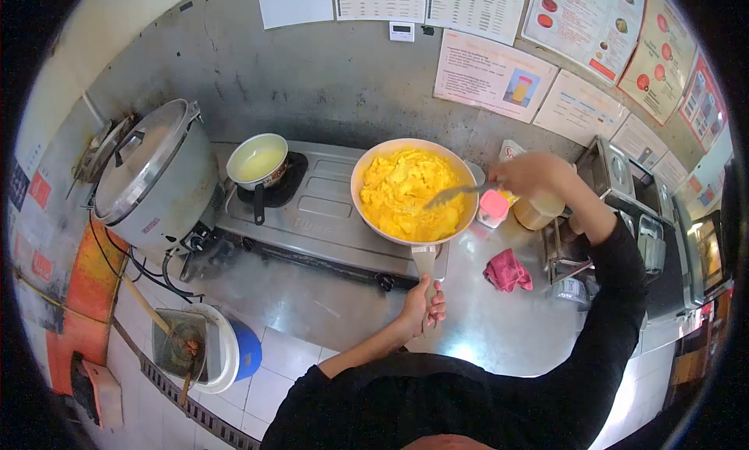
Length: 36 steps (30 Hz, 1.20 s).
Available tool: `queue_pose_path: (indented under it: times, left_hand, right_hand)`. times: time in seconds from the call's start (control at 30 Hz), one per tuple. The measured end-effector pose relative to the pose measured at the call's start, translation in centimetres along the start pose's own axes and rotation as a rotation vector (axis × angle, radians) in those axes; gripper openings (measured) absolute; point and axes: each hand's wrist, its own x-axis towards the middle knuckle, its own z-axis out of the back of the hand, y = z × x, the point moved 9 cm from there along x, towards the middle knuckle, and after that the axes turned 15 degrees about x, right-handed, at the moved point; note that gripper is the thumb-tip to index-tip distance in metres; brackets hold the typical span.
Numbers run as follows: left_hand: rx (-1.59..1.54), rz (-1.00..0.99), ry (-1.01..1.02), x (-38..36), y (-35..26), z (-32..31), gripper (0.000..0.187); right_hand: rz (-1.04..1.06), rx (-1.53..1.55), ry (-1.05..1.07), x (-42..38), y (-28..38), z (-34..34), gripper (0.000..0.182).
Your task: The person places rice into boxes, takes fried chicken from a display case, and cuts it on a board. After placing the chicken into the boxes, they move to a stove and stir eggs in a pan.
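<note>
A light-coloured frying pan (378, 228) sits on the right side of the gas stove, full of yellow scrambled eggs (406, 189). My left hand (421, 306) is wrapped round the pan's pale handle (424, 260), which points toward my body. From the right, my right hand (532, 175) grips a grey spatula (452, 193), and its tip rests in the eggs. Just below that hand stands a small container with a pink lid (493, 205), close to the pan's right edge.
A small saucepan (258, 160) of pale yellow liquid stands on the left burner of the stove (320, 229). Further left is a large lidded cooker (156, 169). A red cloth (508, 271) and a jar (538, 210) lie right on the steel counter. A bucket (248, 349) stands on the floor.
</note>
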Motion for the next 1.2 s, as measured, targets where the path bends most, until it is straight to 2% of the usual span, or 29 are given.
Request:
queue_pose_path:
  times: [0.07, 0.13, 0.17, 0.3, 0.4, 0.5, 0.6, 0.7, 0.8, 0.9, 1.0, 1.1, 1.2]
  left_hand:
    - [-0.004, 0.009, 0.018, 0.4, 0.2, 0.4, 0.035]
    - [-0.022, 0.019, 0.037, 0.5, 0.4, 0.6, 0.035]
    - [-0.019, 0.012, 0.035, 0.5, 0.3, 0.6, 0.035]
    - [-0.013, -0.009, 0.027, 0.4, 0.0, 0.4, 0.036]
    - [-0.014, -0.001, 0.002, 0.4, 0.0, 0.5, 0.036]
    - [-0.013, 0.002, 0.001, 0.3, -0.2, 0.4, 0.036]
    - [-0.007, 0.029, 0.021, 0.4, 0.0, 0.9, 0.035]
    - [-0.004, 0.033, 0.065, 0.0, -1.0, 1.2, 0.034]
    - [0.043, 0.042, 0.066, -1.0, -1.9, 1.3, 0.034]
    - [0.081, 0.044, 0.077, -1.3, -2.5, 1.5, 0.034]
    - [0.091, 0.051, 0.069, -1.2, -2.4, 1.7, 0.035]
    - [0.067, 0.06, 0.049, -1.6, -2.6, 1.4, 0.036]
    - [0.063, 0.058, 0.054, -1.4, -2.2, 1.8, 0.036]
  right_hand:
    - [-0.015, -0.034, 0.11, -2.2, 2.6, -1.7, 0.032]
    - [0.047, -0.059, 0.077, 0.4, 2.0, -7.1, 0.034]
    - [0.046, -0.102, -0.004, 0.5, 3.8, -7.8, 0.034]
    - [0.144, -0.042, -0.278, 3.8, 7.2, -8.1, 0.033]
    - [0.052, -0.072, -0.356, 8.2, 6.8, -8.9, 0.029]
    - [0.045, -0.079, -0.47, 11.3, 6.2, -8.3, 0.027]
    - [0.121, -0.076, -0.495, 11.1, 4.9, -5.5, 0.026]
    - [-0.021, -0.063, -0.266, 8.8, 2.5, -1.6, 0.027]
    - [0.026, -0.041, -0.243, 4.7, 1.4, 1.8, 0.026]
    - [0.036, -0.218, -0.072, 3.2, -0.5, 2.3, 0.023]
    - [-0.078, -0.218, 0.006, 1.0, -2.2, 1.9, 0.023]
    - [0.014, -0.155, 0.051, 3.9, -5.5, -1.5, 0.034]
    - [0.189, 0.04, 0.003, 7.8, -7.7, -4.4, 0.037]
